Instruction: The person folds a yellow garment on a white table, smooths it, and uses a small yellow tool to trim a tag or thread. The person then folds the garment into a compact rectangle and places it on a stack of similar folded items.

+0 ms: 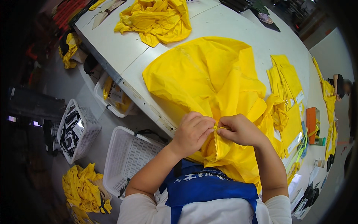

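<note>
A large yellow garment (209, 74) of thin, smooth fabric lies spread on the table and reaches down to my lap. Its yellow zipper (216, 147) runs from between my hands toward my body. My left hand (192, 130) pinches the zipper's top end from the left, thumb against fingers. From the other side my right hand (238, 128) pinches the fabric edge at the same spot. The fingertips of both hands nearly meet, and they hide the zipper's slider, if it is there.
Another crumpled yellow garment (156, 20) lies at the far side of the white table (138, 74). Folded yellow pieces (285, 78) and an orange box (311, 123) are at the right. On the floor at left stand a white basket (128, 156), another filled basket (74, 130) and a yellow heap (84, 186).
</note>
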A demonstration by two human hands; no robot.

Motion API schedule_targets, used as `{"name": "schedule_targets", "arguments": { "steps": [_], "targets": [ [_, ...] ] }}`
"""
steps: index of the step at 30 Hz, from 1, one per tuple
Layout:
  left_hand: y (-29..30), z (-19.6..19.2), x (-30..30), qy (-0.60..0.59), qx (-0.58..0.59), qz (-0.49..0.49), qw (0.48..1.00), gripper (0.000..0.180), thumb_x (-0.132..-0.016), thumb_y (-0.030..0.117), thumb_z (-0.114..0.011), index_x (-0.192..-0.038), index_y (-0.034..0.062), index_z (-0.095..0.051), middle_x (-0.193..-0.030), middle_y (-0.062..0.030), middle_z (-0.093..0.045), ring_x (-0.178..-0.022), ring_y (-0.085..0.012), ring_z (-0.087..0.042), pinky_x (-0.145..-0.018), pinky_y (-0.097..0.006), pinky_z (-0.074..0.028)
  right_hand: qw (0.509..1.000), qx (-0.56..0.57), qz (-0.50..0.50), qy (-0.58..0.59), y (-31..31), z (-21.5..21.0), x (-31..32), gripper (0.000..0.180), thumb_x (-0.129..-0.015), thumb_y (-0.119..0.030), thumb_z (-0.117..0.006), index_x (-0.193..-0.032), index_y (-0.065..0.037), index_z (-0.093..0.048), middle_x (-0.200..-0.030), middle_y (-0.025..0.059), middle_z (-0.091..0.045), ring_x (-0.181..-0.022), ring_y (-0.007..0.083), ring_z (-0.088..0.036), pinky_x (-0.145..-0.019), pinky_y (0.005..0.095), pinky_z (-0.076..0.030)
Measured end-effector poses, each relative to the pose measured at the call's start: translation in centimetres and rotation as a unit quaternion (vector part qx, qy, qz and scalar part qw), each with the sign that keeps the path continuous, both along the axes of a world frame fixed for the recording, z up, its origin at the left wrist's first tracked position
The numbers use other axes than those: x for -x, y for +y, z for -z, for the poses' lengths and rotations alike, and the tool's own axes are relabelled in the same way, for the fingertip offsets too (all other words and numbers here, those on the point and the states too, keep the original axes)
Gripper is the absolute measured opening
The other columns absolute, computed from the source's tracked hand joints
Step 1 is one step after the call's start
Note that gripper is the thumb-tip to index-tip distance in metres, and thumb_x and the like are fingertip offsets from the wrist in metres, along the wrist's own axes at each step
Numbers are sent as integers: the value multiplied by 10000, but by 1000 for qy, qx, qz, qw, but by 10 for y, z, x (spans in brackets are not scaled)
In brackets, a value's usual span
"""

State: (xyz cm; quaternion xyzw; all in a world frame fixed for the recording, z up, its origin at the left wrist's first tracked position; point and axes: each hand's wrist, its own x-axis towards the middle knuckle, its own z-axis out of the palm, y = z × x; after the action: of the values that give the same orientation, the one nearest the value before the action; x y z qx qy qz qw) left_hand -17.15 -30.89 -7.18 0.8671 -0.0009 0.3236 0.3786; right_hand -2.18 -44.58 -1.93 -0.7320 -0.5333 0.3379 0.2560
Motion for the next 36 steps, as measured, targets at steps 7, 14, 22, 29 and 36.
{"name": "schedule_targets", "arguments": {
  "steps": [7, 14, 22, 29, 36],
  "targets": [
    [2, -8, 1, 22, -66, 24, 997, 123, -777, 76, -661, -895, 81, -628, -940, -26, -660, -880, -245, -562, -796, -357, -419, 999, 29, 17, -31, -3, -13, 1, 175, -824, -183, -612, -817, -8, -610, -645, 157, -582, -568, 280, -560, -541, 357, -442],
    [-4, -1, 3, 67, -32, 77, 994, 138, -771, 137, -680, -894, 95, -633, -1138, -78, -590, -1026, -280, -517, -889, -380, -402, 989, -18, 147, -18, -11, -9, 16, 192, -831, -204, -611, -832, -13, -606, -679, 190, -603, -630, 353, -605, -583, 386, -476],
    [0, -17, -28, 253, -125, 121, 952, 267, -736, 255, -684, -933, 87, -617, -997, -129, -574, -1014, -307, -516, -1027, -468, -320, 987, -127, 79, -56, -25, 8, 21, 223, -843, -200, -618, -1001, -44, -598, -867, 176, -615, -831, 358, -597, -737, 408, -477],
    [74, -8, 10, 182, 434, 119, 874, 304, -910, 183, -598, -1095, -57, -621, -1076, -111, -655, -996, -189, -613, -891, -310, -458, 783, -5, 486, -388, -235, 102, -47, 639, -731, -300, -765, -1243, -52, -476, -1258, 158, -496, -1222, 375, -432, -1025, 472, -335],
    [126, -15, 9, 5, 417, 43, 908, 414, -969, 330, -503, -1157, -36, -547, -1141, -127, -605, -1033, -215, -597, -897, -343, -476, 756, 113, 645, 10, -358, 90, -29, 391, -850, -261, -676, -1149, -23, -597, -964, 83, -628, -869, 216, -589, -886, 303, -443]
  ]
}}
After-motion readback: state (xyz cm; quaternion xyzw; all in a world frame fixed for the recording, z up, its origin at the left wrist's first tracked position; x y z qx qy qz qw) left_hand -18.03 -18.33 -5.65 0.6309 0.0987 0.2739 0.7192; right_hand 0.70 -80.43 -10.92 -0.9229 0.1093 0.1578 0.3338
